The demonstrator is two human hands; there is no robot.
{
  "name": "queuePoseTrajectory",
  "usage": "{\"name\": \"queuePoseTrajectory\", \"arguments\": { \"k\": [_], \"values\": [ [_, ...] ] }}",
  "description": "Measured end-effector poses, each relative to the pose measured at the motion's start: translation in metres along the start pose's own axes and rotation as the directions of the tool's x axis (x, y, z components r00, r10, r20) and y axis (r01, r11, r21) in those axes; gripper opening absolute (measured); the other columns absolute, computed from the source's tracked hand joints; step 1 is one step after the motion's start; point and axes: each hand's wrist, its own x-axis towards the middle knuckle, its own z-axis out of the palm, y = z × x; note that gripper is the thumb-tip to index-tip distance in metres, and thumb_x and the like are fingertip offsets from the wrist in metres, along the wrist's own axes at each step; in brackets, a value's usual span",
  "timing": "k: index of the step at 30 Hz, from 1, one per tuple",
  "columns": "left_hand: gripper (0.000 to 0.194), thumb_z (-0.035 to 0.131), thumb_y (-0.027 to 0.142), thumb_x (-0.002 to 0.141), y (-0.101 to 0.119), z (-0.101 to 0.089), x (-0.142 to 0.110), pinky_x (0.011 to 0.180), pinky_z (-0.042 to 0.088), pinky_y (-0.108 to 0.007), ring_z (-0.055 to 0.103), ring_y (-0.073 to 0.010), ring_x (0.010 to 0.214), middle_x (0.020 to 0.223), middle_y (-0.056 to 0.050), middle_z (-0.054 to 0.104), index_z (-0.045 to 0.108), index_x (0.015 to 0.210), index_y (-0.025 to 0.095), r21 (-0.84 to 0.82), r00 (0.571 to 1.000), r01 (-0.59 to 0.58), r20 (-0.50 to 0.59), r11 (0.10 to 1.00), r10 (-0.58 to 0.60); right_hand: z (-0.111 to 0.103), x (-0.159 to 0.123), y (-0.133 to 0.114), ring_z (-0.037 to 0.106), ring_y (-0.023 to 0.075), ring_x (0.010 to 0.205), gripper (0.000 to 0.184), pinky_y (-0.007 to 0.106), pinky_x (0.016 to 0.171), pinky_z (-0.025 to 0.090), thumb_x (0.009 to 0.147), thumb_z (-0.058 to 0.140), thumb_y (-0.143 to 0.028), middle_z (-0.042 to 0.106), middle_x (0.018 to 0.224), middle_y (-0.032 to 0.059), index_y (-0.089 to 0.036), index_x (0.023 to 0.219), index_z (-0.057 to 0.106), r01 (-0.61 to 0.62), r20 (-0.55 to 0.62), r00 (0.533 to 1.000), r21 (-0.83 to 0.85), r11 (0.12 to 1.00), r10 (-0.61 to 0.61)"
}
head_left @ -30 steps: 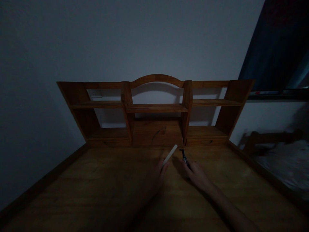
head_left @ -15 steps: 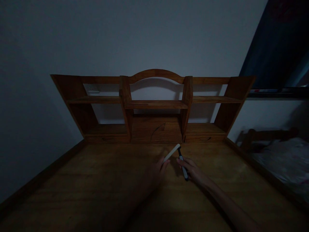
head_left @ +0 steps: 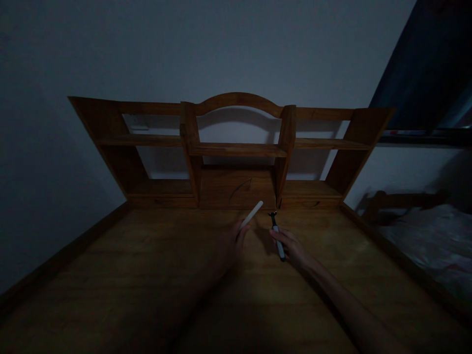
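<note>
My left hand (head_left: 236, 240) is closed round the lower end of a pale, flat stick with a rounded tip (head_left: 252, 214). The stick leans up and to the right above the desk. In my right hand (head_left: 289, 244) is a slim grey-and-black tool with a small forked head (head_left: 279, 242), gripped by its handle between thumb and fingers. Its black head points away from me and stands to the right of the stick's tip, apart from it. Dim light hides the tool's exact kind and most of my left fingers.
A wooden desk top (head_left: 147, 265) lies under both hands. Along its back stands a wooden shelf unit (head_left: 238, 150) with an arched top and low drawers, against a pale wall. Beyond the right edge lies something wrapped in clear plastic (head_left: 431, 236).
The stick's tip, close to the tool's head before, has moved left and away from it. The tool's head has turned, so its fork shows. The whole view has shifted slightly.
</note>
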Motion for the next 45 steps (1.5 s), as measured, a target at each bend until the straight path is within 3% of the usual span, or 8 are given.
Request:
{"name": "queuePoseTrajectory", "arguments": {
  "k": [4,13,18,23,29,33,39,45],
  "values": [
    [0.045,0.031,0.049,0.093,0.001,-0.002,0.001,0.080,0.049,-0.030,0.065,-0.0204,0.090,0.102,-0.006,0.068,0.052,0.124,0.023,0.066,0.994,-0.058,0.092,0.996,0.052,-0.003,0.003,0.004,0.029,0.0066,0.040,0.040,0.021,0.037,0.018,0.076,0.058,-0.057,0.036,0.053,-0.0069,-0.019,0.069,0.048,-0.024,0.035,0.999,0.047,0.999,0.023],
    [0.048,0.031,0.051,0.093,-0.006,0.006,0.002,0.074,0.050,-0.031,0.067,-0.0206,0.082,0.101,-0.006,0.069,0.049,0.128,0.024,0.089,0.995,-0.067,0.074,0.994,0.061,-0.003,0.002,0.003,0.030,0.0063,0.041,0.038,0.020,0.036,0.017,0.078,0.060,-0.054,0.036,0.055,-0.0057,-0.018,0.068,0.048,-0.026,0.048,0.999,0.103,0.994,0.022],
    [0.049,0.028,0.048,0.094,-0.005,0.000,0.004,0.075,0.049,-0.031,0.066,-0.0206,0.083,0.099,-0.009,0.069,0.051,0.125,0.019,0.085,0.999,-0.031,-0.026,0.996,0.033,-0.003,0.003,0.006,0.030,0.0066,0.042,0.038,0.020,0.036,0.018,0.079,0.059,-0.054,0.037,0.056,-0.0050,-0.018,0.070,0.050,-0.033,0.045,0.999,0.087,0.996,0.029],
    [0.045,0.033,0.046,0.094,-0.004,0.001,0.004,0.080,0.049,-0.031,0.065,-0.0203,0.088,0.106,-0.007,0.068,0.049,0.129,0.023,0.057,0.993,-0.110,0.057,0.992,0.106,-0.002,0.004,0.010,0.031,0.0063,0.042,0.036,0.020,0.037,0.018,0.079,0.060,-0.051,0.038,0.056,-0.0051,-0.018,0.069,0.050,-0.018,0.029,0.999,0.092,0.996,0.016],
    [0.045,0.033,0.045,0.094,-0.011,0.002,0.007,0.081,0.050,-0.032,0.066,-0.0203,0.090,0.103,-0.007,0.069,0.050,0.128,0.022,0.086,0.995,-0.072,-0.056,0.994,0.077,-0.004,0.006,0.013,0.031,0.0065,0.041,0.036,0.020,0.035,0.017,0.080,0.058,-0.051,0.038,0.054,-0.0052,-0.018,0.068,0.050,-0.009,0.051,0.999,0.096,0.995,0.004],
    [0.043,0.035,0.045,0.094,-0.010,0.002,0.006,0.085,0.049,-0.034,0.065,-0.0205,0.096,0.114,-0.006,0.066,0.048,0.130,0.027,0.105,0.982,-0.189,0.005,0.976,0.190,-0.003,0.004,0.009,0.032,0.0069,0.042,0.035,0.021,0.036,0.018,0.081,0.058,-0.050,0.039,0.055,-0.0048,-0.018,0.069,0.050,-0.025,0.055,0.998,0.091,0.996,0.020],
    [0.045,0.033,0.043,0.095,-0.008,-0.004,0.007,0.086,0.050,-0.035,0.065,-0.0208,0.096,0.112,-0.008,0.066,0.047,0.131,0.022,0.078,0.987,-0.157,-0.029,0.985,0.159,-0.003,0.003,0.005,0.032,0.0069,0.042,0.036,0.021,0.037,0.018,0.081,0.057,-0.051,0.037,0.054,-0.0052,-0.018,0.068,0.049,-0.002,0.053,0.999,0.083,0.997,-0.002],
    [0.045,0.031,0.045,0.094,-0.003,-0.004,0.005,0.092,0.047,-0.036,0.061,-0.0206,0.105,0.121,-0.004,0.062,0.046,0.132,0.027,0.062,0.983,-0.169,0.083,0.984,0.163,-0.002,0.003,0.005,0.033,0.0071,0.042,0.037,0.021,0.037,0.019,0.080,0.057,-0.052,0.039,0.054,-0.0048,-0.018,0.067,0.049,-0.008,0.057,0.998,0.086,0.996,0.004]
  ]
}}
